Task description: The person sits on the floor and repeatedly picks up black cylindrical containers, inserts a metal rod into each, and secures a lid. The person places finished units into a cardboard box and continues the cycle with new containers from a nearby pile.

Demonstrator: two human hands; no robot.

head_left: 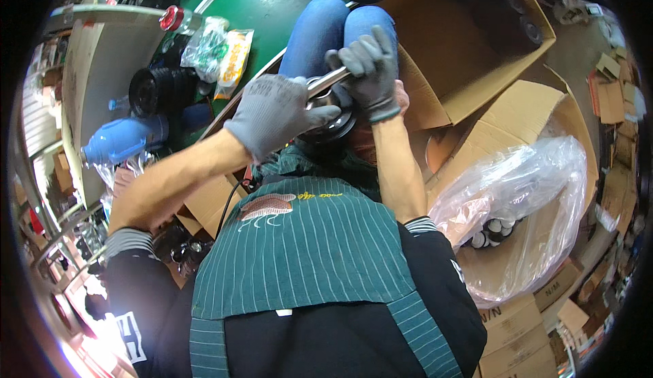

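Note:
Both my hands wear grey knit gloves. My left hand is closed around the lower-left part of a shiny metal bar-like tool, its thumb lying along a dark round part. My right hand is closed at the tool's other end, one finger sticking up. Below the bar, the glossy black round part rests at my lap, between my jeans-clad thighs and the green striped apron. My hands hide much of where the tool meets it, so its working end cannot be made out.
On the left are a green worktop, a plastic bag, a blue jug and black ribbed discs. A large cardboard box stands ahead right. Nearer, another carton has a clear liner holding small black-and-white parts.

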